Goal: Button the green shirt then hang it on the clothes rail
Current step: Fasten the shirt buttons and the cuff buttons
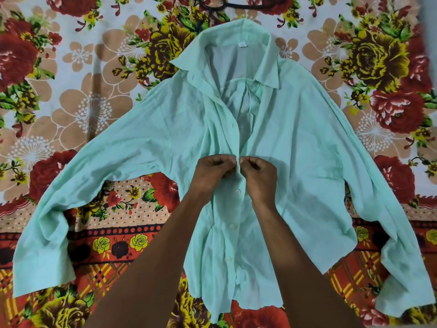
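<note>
Green shirt (pixel 307 147) lies flat on its back on the floral bedsheet (pixel 78 95), collar away from me, sleeves spread out to both sides and hem toward me. From my head camera, three white buttons below my hands are done up along the placket: the top button (pixel 238 192) just under my hands, the middle button (pixel 233 225) nearer the hem, and the lowest button (pixel 229 258) nearer still. Above my hands the front stands open up to the collar (pixel 238 31), showing the inside of the back panel. My left hand (pixel 212 171) pinches the placket edge on its side at mid-chest, fingers curled. My right hand (pixel 260 174) pinches the facing edge, fingertips almost meeting the left's. A dark cord (pixel 212 3) lies on the sheet just beyond the collar.
</note>
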